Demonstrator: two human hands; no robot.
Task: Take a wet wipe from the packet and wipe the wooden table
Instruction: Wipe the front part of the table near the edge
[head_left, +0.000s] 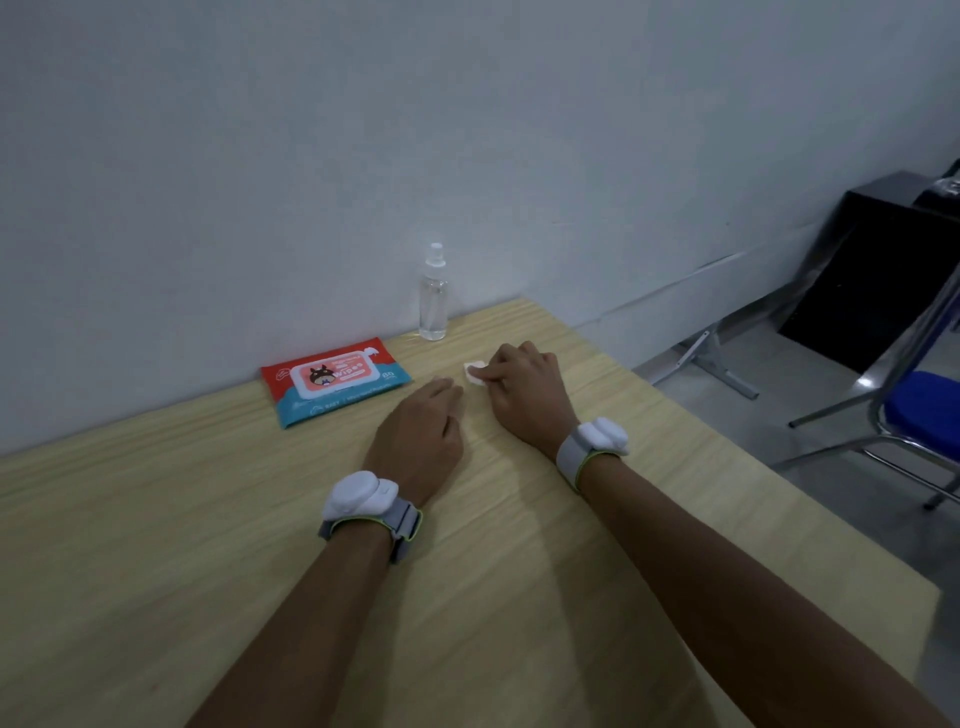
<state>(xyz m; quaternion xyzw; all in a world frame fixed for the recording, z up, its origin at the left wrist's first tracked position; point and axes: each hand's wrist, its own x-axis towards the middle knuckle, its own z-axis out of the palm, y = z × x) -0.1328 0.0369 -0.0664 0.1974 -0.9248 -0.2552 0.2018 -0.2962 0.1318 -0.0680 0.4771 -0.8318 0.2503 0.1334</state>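
A red and teal wet wipe packet (335, 381) lies flat on the wooden table (156, 519) near the wall, its lid closed. My right hand (524, 392) holds a small folded white wet wipe (474, 370) against the tabletop, fingers curled over it, to the right of the packet. My left hand (421, 436) rests on the table just left of the right hand, fingers loosely curled and holding nothing. Both wrists wear white bands.
A clear spray bottle (433, 296) stands upright by the wall behind the wipe. The table's right edge runs diagonally past my right arm. On the floor beyond it are a blue-seated metal chair (919, 415) and a black cabinet (878, 270).
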